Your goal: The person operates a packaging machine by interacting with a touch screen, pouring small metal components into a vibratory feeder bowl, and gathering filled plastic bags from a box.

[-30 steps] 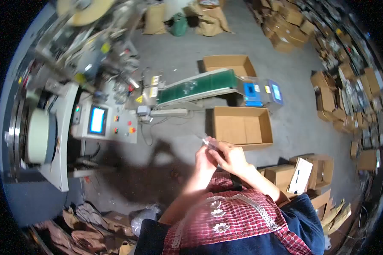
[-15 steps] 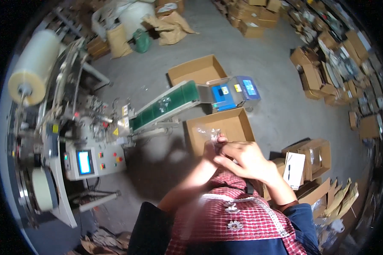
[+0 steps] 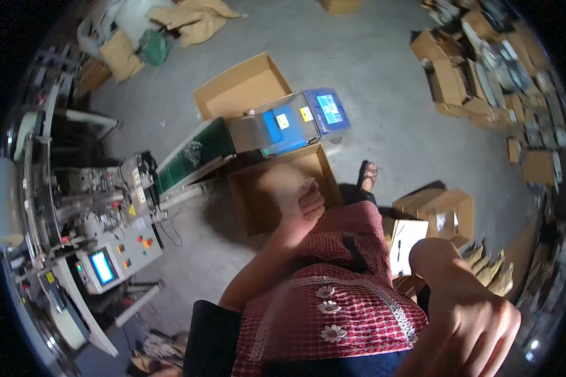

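- Head view, looking down: the left hand (image 3: 303, 202) is curled into a loose fist right over the open cardboard box (image 3: 258, 207) on the floor. It's blurred, so I cannot tell whether anything is in its grip.
- That open cardboard box is our landmark: as far as it shows around the hand, its inside is bare brown card.
- The right hand (image 3: 478, 327) is low and close to the lens, well to the right of the box, fingers bent downward and parted, nothing visible in them.
- Just beyond the box stands the blue-and-grey scale unit (image 3: 292, 119), fed by a green conveyor belt (image 3: 192, 157) running off to the box's left.
- Behind the scale, a second open carton (image 3: 242, 88), also bare inside.
- Far left of the box: the packing machine (image 3: 100, 213) with its small lit screen.
- Right of the box: a smaller carton (image 3: 443, 210) with a clear packet showing in it.
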`<state>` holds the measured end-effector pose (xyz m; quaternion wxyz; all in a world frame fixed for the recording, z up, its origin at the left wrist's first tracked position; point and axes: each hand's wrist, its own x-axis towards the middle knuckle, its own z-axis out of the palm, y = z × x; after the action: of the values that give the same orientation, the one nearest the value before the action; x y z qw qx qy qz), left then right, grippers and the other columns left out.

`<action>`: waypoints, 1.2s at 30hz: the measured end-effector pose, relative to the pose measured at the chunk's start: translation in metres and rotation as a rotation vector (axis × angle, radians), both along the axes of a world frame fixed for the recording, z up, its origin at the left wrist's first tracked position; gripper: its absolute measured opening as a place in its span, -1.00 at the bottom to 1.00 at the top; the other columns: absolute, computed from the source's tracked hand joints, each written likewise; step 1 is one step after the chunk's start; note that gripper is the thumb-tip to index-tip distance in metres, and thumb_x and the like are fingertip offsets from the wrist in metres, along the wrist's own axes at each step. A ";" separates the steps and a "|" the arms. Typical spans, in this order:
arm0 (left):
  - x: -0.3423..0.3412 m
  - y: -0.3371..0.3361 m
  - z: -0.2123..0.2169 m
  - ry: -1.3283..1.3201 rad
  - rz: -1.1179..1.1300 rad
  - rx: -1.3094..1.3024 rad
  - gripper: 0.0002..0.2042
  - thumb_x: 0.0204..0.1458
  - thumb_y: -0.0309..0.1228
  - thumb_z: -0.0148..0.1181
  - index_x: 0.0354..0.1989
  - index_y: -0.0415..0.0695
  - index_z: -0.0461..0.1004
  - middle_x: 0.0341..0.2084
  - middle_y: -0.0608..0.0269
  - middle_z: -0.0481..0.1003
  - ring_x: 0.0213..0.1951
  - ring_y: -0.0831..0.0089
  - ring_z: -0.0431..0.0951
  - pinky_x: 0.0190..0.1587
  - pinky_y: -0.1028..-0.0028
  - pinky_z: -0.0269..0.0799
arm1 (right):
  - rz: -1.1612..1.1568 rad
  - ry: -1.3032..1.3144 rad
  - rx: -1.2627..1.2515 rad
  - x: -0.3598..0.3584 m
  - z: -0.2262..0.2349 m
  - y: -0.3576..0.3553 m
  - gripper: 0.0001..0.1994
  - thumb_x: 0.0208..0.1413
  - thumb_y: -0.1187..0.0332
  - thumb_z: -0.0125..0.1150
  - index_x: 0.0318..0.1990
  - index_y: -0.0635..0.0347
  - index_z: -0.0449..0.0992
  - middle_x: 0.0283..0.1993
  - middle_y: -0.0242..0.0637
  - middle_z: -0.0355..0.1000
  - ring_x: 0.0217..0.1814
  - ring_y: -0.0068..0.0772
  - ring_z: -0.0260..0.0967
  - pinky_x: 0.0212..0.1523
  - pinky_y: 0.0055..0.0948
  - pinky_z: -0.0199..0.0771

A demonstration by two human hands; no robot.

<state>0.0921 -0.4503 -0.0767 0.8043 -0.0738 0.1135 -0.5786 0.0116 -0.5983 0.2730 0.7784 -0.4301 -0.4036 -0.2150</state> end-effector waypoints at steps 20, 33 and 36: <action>0.209 0.038 -0.156 -1.136 -0.332 2.239 -0.82 0.12 -0.30 0.02 -0.49 -0.01 0.47 -0.76 0.44 0.31 -0.71 0.51 0.30 -0.64 0.46 0.27 | -0.168 1.425 0.370 0.146 -0.338 -0.450 -0.76 0.10 0.21 0.08 -0.20 0.17 0.38 -0.66 -0.54 0.00 -0.62 -0.63 -0.07 -0.18 -0.39 0.21; 0.260 0.015 -0.166 -0.300 0.600 2.258 -0.79 0.01 -0.37 0.16 -0.22 -0.16 0.59 -0.47 0.35 0.54 -0.53 0.54 0.43 -0.43 0.49 0.39 | -0.266 2.095 -0.395 0.187 -0.526 -0.461 -0.75 0.14 0.35 0.05 -0.07 0.25 0.43 -0.49 -0.44 0.29 -0.50 -0.60 0.22 -0.35 -0.50 0.35; 0.200 -0.017 -0.131 -0.303 0.852 2.255 -0.80 0.07 -0.44 0.12 -0.15 -0.17 0.55 -0.34 0.34 0.52 -0.35 0.56 0.44 -0.31 0.53 0.38 | -0.104 1.762 -0.620 0.217 -0.554 -0.434 -0.85 0.09 0.37 0.11 -0.21 0.19 0.46 -0.45 -0.43 0.32 -0.47 -0.59 0.25 -0.41 -0.53 0.35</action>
<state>0.2918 -0.4677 -0.2079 0.5480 0.7042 0.4248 0.1526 0.2291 -1.0324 -0.2812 0.6435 -0.6440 0.3126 0.2712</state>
